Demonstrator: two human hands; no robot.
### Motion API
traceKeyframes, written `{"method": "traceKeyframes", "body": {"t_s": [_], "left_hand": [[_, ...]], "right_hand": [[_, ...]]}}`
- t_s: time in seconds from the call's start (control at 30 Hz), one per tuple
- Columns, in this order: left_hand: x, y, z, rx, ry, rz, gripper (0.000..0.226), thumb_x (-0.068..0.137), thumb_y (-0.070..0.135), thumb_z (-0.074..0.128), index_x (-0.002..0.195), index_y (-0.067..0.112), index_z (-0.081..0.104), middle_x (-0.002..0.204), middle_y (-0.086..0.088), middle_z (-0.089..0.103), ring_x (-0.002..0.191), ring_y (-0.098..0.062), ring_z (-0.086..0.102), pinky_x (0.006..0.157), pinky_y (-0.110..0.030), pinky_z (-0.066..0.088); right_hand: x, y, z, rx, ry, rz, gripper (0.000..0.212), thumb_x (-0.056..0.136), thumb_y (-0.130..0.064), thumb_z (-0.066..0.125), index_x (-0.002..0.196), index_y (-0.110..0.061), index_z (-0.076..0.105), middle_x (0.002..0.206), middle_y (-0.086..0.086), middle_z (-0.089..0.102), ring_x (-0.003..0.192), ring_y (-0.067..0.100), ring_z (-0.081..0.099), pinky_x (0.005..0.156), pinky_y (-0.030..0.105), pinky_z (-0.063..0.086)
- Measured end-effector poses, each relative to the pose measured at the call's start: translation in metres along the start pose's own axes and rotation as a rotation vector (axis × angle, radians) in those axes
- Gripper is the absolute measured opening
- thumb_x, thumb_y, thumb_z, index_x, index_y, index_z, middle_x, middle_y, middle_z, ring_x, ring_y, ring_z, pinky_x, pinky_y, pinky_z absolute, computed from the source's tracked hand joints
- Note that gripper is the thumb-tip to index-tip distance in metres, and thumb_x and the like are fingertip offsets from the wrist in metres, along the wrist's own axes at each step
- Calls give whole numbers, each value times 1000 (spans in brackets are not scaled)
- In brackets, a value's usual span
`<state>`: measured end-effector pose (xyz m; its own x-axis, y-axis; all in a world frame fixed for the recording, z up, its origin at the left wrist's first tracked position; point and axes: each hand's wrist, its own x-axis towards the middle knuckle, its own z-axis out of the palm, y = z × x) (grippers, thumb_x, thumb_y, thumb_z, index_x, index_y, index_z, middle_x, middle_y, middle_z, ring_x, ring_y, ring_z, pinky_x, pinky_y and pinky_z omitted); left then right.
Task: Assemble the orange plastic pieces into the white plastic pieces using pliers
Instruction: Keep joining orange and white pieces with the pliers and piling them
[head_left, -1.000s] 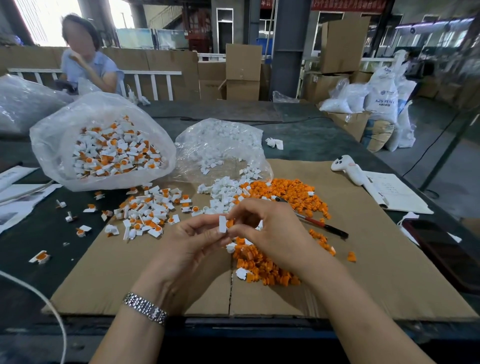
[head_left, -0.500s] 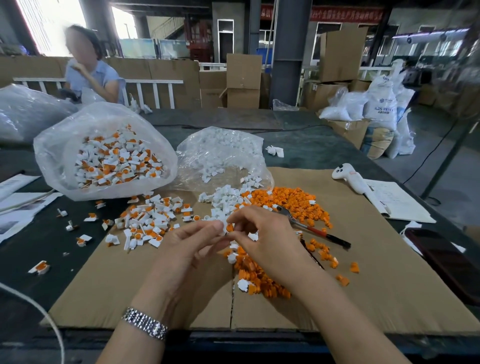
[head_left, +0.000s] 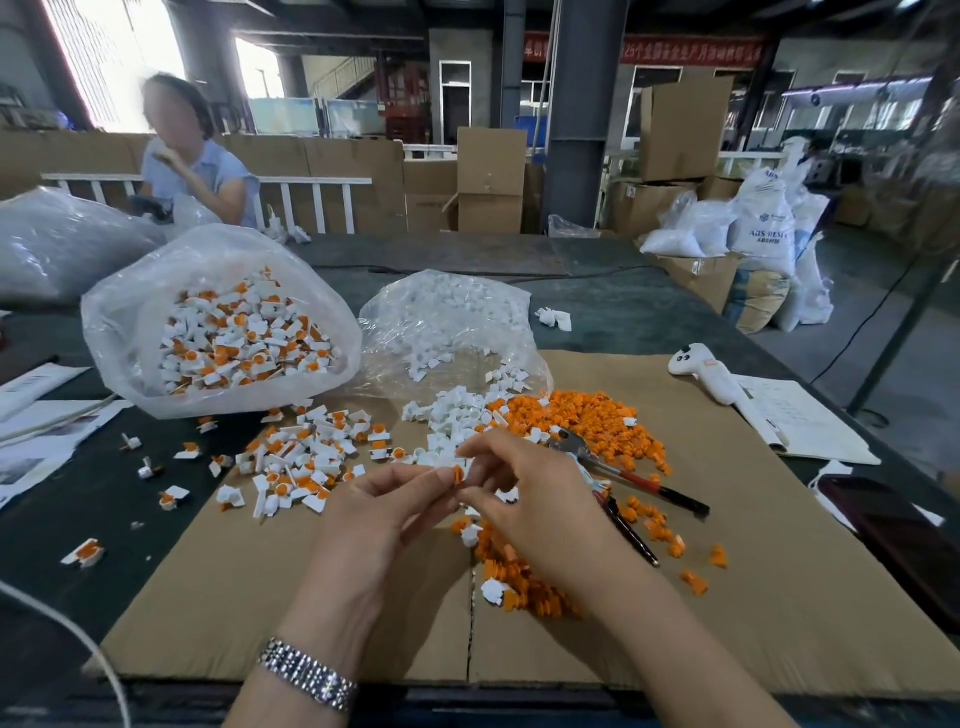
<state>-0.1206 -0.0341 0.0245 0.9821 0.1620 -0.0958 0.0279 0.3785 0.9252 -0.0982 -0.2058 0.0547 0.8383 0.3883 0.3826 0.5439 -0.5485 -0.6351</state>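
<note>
A dim warehouse of stacked cardboard boxes surrounds a dark green worktable (head_left: 623, 317), and a flat brown cardboard sheet (head_left: 779, 597) covers the near part of it. On the far left stands a clear plastic bag of finished white-and-orange assemblies (head_left: 223, 332), with a second clear bag of white plastic pieces (head_left: 447, 317) beside it. More finished parts lie in a loose heap of joined white-and-orange pieces (head_left: 306, 457), and a spread of small orange plastic pieces (head_left: 587, 421) lies to the right. Red-and-black-handled pliers (head_left: 628, 480) rest on the cardboard just beside the right hand (head_left: 524, 499), untouched. The left hand (head_left: 379, 514) meets it fingertip to fingertip: both pinch one orange piece seated in a white piece (head_left: 458, 474), held above the cardboard. Over the last second the hands lifted slightly and the orange part now shows between the fingers, so the hand-fitting looks nearly done and the plier squeeze probably comes next
</note>
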Motion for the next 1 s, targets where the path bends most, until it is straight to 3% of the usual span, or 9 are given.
{"method": "traceKeyframes", "body": {"t_s": [0.07, 0.13, 0.27, 0.33, 0.47, 0.6, 0.7, 0.83, 1.0], "left_hand": [[0, 1, -1, -44, 16, -31, 35, 55, 22, 92, 83, 5, 82, 101, -21, 78, 98, -30, 77, 77, -25, 62], [1, 2, -3, -64, 51, -50, 36, 54, 21, 92, 85, 6, 83, 101, -20, 78, 97, -29, 78, 75, -25, 62], [0, 4, -1, -42, 103, -46, 27, 57, 22, 90, 80, 9, 82, 93, -17, 79, 83, -23, 78, 62, -22, 60], [0, 4, 2, -34, 82, -49, 18, 65, 20, 86, 79, 10, 82, 91, -17, 78, 80, -22, 78, 59, -21, 59], [-2, 7, 4, -17, 54, -53, 10, 72, 18, 81, 78, 10, 82, 91, -17, 78, 80, -22, 77, 58, -22, 58], [1, 9, 5, -16, 96, -38, 12, 72, 21, 82, 79, 11, 81, 90, -16, 79, 76, -18, 76, 53, -20, 55], [5, 10, 6, -26, 119, -27, 8, 80, 19, 82, 81, 11, 82, 90, -13, 78, 73, -16, 74, 51, -19, 53], [8, 11, 10, -73, 104, 5, 16, 73, 26, 83, 81, 12, 82, 84, -8, 75, 66, -12, 69, 51, -19, 52], [11, 11, 12, -69, 172, 64, 16, 75, 25, 84, 83, 11, 81, 80, -7, 74, 66, -13, 65, 50, -18, 48]], "right_hand": [[1, 15, -11, -33, 55, 91, 31, 92, -27, 72, 121, -28, 61, 97, -16, 62, 88, -1, 61, 82, 18, 53], [4, 36, -26, -291, 79, 251, 34, 95, -39, 65, 125, -25, 57, 114, -9, 58, 99, 3, 58, 90, 28, 53], [7, 72, -42, -711, -158, 601, 59, 93, -60, 55, 129, -14, 50, 133, 10, 49, 124, 28, 48, 105, 47, 43], [7, 82, -41, -748, -253, 627, 59, 93, -57, 58, 130, -13, 50, 134, 11, 48, 126, 30, 46, 105, 49, 43], [12, 86, -40, -756, -256, 585, 41, 92, -47, 61, 117, -15, 54, 120, 8, 55, 111, 26, 54, 97, 45, 48], [17, 75, -45, -687, -172, 549, 33, 97, -46, 52, 104, -14, 55, 103, 7, 59, 93, 23, 57, 71, 33, 42], [21, 49, -55, -414, -104, 544, 19, 101, -33, 48, 90, -17, 52, 81, 1, 57, 70, 15, 55, 55, 29, 40], [23, 3, -50, 102, -416, 581, 22, 99, -23, 49, 87, -9, 60, 77, 8, 62, 69, 23, 56, 70, 44, 50], [21, -25, -27, 94, -510, 542, 18, 100, -28, 51, 84, -19, 48, 81, 8, 44, 74, 22, 41, 67, 37, 35]]}}
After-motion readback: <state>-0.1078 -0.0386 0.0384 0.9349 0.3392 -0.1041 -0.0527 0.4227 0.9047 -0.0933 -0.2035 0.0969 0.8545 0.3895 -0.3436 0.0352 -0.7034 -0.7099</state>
